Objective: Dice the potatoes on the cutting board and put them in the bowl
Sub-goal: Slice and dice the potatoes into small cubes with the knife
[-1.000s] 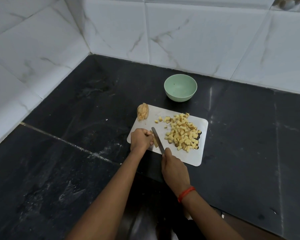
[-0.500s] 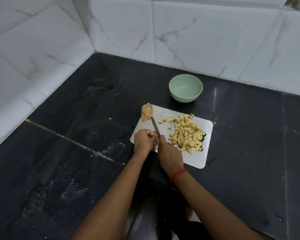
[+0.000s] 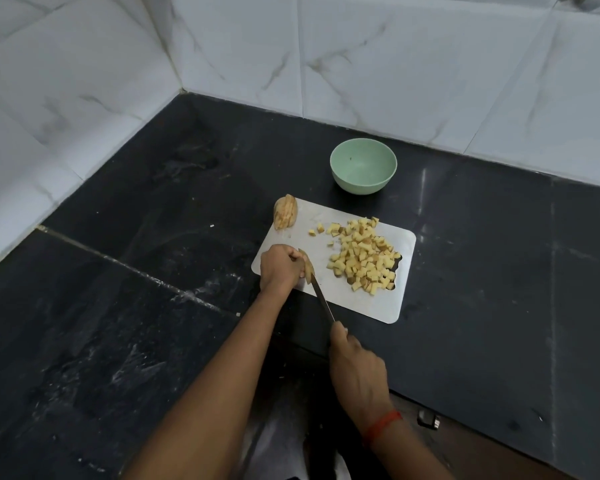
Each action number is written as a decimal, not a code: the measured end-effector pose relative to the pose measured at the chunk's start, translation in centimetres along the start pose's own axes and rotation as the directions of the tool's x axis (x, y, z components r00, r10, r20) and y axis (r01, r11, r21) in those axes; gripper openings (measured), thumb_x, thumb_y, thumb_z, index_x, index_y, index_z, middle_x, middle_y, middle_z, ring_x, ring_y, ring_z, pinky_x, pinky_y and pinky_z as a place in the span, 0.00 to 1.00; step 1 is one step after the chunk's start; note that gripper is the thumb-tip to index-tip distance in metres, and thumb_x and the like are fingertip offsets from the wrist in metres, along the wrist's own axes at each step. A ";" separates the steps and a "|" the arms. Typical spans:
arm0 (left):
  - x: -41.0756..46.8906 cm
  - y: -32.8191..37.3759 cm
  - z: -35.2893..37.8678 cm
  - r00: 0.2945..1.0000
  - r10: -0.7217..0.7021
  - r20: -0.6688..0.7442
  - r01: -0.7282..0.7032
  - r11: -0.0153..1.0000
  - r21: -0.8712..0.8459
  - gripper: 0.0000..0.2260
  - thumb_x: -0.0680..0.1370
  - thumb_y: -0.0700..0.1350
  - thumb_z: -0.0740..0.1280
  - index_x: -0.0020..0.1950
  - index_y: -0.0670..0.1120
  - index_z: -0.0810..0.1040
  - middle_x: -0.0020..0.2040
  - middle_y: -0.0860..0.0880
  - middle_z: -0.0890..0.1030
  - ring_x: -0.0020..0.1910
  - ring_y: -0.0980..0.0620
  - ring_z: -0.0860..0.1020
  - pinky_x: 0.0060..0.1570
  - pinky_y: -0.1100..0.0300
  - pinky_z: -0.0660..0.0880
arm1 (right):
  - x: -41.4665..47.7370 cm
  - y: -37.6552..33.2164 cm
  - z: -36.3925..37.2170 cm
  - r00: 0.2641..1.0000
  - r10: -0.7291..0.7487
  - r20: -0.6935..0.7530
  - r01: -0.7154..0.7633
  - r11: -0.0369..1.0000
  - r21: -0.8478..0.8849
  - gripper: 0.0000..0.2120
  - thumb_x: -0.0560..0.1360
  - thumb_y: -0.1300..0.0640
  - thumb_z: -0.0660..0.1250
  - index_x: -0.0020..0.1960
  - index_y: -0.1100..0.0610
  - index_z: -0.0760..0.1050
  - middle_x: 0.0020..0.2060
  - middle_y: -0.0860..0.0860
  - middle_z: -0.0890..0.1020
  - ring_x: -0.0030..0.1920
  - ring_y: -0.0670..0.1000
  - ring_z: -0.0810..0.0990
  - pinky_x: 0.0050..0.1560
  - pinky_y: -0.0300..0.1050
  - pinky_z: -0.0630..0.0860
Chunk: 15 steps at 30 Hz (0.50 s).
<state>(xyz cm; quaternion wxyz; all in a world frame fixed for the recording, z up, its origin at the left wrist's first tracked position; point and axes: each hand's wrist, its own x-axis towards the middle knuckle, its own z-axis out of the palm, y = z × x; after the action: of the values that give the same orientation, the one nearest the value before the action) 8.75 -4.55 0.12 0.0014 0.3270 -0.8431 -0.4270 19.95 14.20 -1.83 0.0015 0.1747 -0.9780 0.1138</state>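
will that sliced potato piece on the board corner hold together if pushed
Probably not: the sliced potato piece shows cut lines, so slabs would likely fan apart. It sits on the cutting board corner, so pieces may slip off.

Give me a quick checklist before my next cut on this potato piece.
1. Left hand grips the pale potato piece on the white rectangular cutting board: ok.
2. Right hand holds the steel-bladed knife, blade against the piece: ok.
3. Blade clear of the gripping hand: cannot tell, contact hidden.
4. Pile of diced yellow potato cubes lies apart from the blade: ok.
5. Pale green round bowl upright beyond the board, no cubes inside: ok.
6. Sliced potato half straddles the board's far corner: not ok.
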 end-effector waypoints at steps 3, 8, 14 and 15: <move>0.0 0.2 0.1 1.000 -0.020 0.010 0.020 0.999 -0.034 0.11 0.77 0.39 0.73 0.35 0.47 0.81 0.31 0.47 0.84 0.33 0.51 0.84 0.41 0.53 0.84 | 0.9 0.1 0.2 0.999 0.050 -0.020 -0.049 0.998 0.047 0.16 0.74 0.56 0.73 0.44 0.52 0.64 0.25 0.48 0.74 0.19 0.55 0.74 0.18 0.41 0.62; -0.4 0.1 0.4 1.000 -0.021 0.000 0.021 0.998 -0.054 0.11 0.77 0.39 0.72 0.34 0.47 0.81 0.30 0.48 0.83 0.33 0.51 0.83 0.41 0.52 0.83 | 2.1 0.3 0.5 0.998 0.067 0.020 -0.069 0.986 0.149 0.10 0.84 0.46 0.52 0.51 0.51 0.64 0.36 0.49 0.80 0.33 0.58 0.82 0.29 0.48 0.71; -0.5 -0.1 0.2 0.999 -0.049 0.017 0.051 0.994 -0.097 0.13 0.77 0.38 0.71 0.32 0.48 0.81 0.30 0.47 0.83 0.35 0.48 0.84 0.43 0.48 0.84 | 4.9 -0.8 1.1 1.000 0.007 0.015 -0.009 0.988 0.153 0.06 0.84 0.48 0.51 0.52 0.50 0.60 0.38 0.49 0.82 0.35 0.58 0.82 0.29 0.47 0.68; -0.5 -0.1 0.2 0.998 -0.052 0.020 0.053 0.993 -0.101 0.13 0.77 0.38 0.71 0.32 0.47 0.81 0.30 0.47 0.83 0.35 0.48 0.84 0.42 0.48 0.84 | 4.9 -0.8 1.2 1.000 0.011 0.020 -0.014 0.989 0.145 0.06 0.84 0.49 0.52 0.52 0.50 0.60 0.38 0.49 0.82 0.35 0.57 0.82 0.29 0.46 0.69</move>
<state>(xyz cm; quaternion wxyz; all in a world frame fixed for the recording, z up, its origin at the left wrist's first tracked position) 9.16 -4.17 0.05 -0.0007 0.3448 -0.8115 -0.4718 15.68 11.58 -2.60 -0.0215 0.1694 -0.9682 0.1829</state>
